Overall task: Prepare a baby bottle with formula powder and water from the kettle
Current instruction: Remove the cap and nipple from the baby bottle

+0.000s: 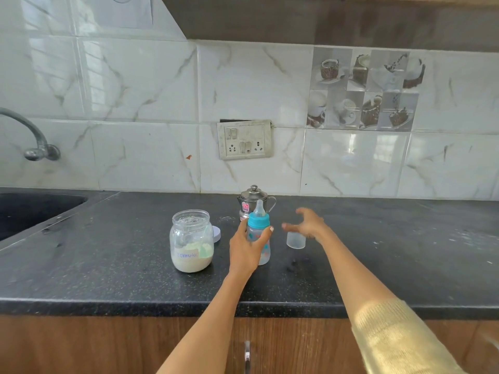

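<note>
Left hand grips bottle upright on bench; right hand spread, fingers apart, over clear cap.

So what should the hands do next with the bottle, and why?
Probably the right hand should twist off the blue collar while the left hand grips the baby bottle. The teat is still on and the bottle looks empty, so no formula from the open jar can go in yet.
</note>
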Demonstrator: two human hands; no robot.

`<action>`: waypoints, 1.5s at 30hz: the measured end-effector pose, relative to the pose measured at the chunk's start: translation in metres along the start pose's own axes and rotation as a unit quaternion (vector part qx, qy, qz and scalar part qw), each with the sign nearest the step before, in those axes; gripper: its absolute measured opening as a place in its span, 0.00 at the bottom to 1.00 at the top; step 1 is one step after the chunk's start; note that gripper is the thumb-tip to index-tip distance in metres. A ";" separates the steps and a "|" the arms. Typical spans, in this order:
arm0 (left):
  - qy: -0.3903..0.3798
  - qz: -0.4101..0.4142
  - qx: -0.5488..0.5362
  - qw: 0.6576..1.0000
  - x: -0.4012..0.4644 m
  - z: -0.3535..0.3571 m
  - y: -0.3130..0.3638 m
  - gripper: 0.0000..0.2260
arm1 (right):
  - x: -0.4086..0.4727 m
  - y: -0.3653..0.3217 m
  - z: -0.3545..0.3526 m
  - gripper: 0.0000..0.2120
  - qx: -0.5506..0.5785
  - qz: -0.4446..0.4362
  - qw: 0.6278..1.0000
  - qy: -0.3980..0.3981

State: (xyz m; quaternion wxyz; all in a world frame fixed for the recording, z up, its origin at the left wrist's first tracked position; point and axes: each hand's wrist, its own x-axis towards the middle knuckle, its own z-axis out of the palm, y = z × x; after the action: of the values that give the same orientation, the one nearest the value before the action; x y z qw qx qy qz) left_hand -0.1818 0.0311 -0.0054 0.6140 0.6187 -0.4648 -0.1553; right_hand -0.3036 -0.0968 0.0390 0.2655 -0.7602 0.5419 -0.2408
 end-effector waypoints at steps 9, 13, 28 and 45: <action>0.004 -0.004 -0.004 1.000 0.000 -0.002 0.002 0.24 | -0.049 -0.126 -0.024 0.37 -0.199 -0.104 0.963 -0.149; -0.003 0.002 -0.001 1.000 0.001 -0.004 0.001 0.21 | -0.051 -0.129 -0.014 0.30 -0.300 -0.113 0.941 -0.110; -0.014 0.000 0.002 1.000 0.001 -0.004 -0.002 0.25 | -0.044 -0.141 -0.026 0.17 -0.247 -0.221 0.919 -0.215; -0.007 -0.010 0.000 1.000 0.000 -0.004 0.000 0.25 | -0.043 -0.137 -0.027 0.27 -0.265 -0.159 0.930 -0.199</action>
State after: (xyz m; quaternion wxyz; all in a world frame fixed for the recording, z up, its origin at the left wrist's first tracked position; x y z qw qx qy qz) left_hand -0.1788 0.0338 -0.0045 0.6091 0.6221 -0.4630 -0.1661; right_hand -0.2386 -0.0230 0.1467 0.1149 -0.9112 0.3946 0.0286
